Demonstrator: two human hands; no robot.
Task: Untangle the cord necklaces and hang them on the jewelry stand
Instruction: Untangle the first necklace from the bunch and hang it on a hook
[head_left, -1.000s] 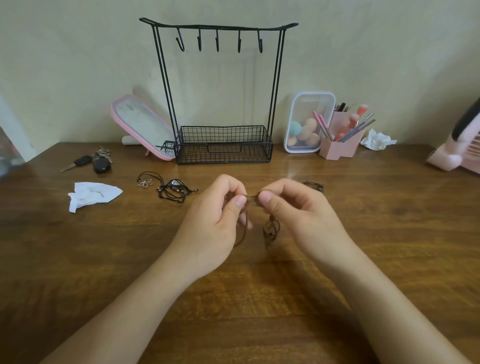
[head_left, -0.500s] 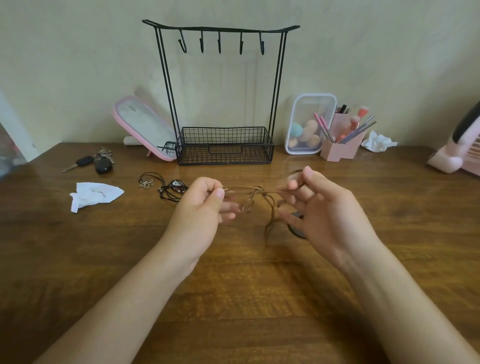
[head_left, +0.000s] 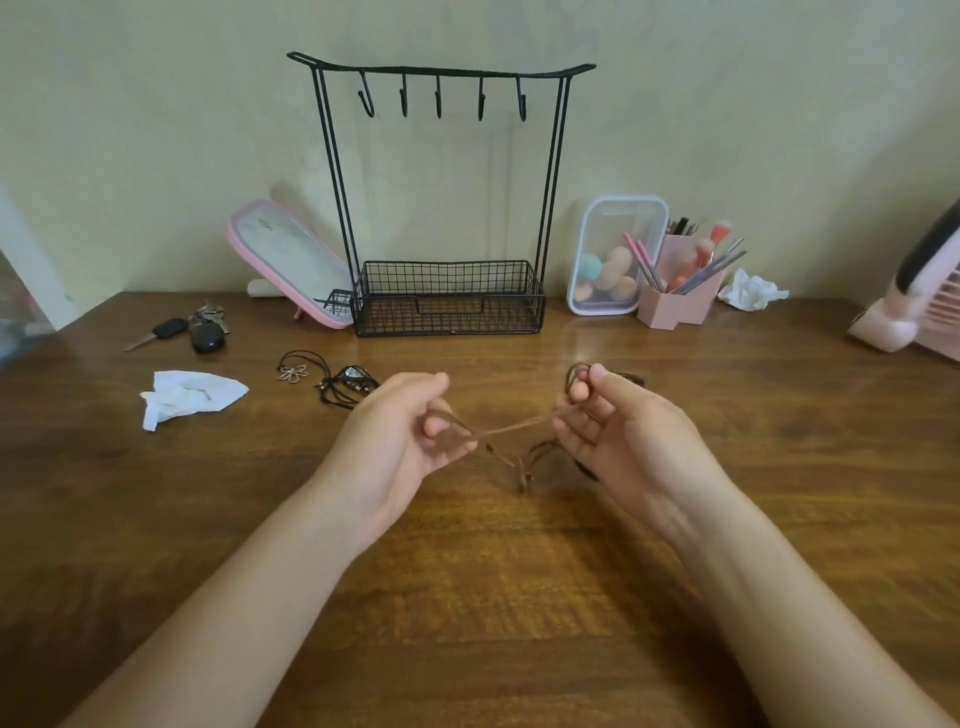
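A brown cord necklace is stretched between my two hands above the wooden table. My left hand holds one loop of it with curled fingers. My right hand grips the other end, with cord looped round the fingers. A knotted part dangles between the hands. Black cord necklaces with a flower pendant lie tangled on the table to the left. The black wire jewelry stand stands at the back, its several hooks bare.
Keys and a crumpled tissue lie at the left. A pink mirror leans beside the stand. A clear box of sponges, a pink brush holder and a pink fan sit at the right.
My hands have moved apart, from pinching the cord close together to pulling it out into a long span between them.
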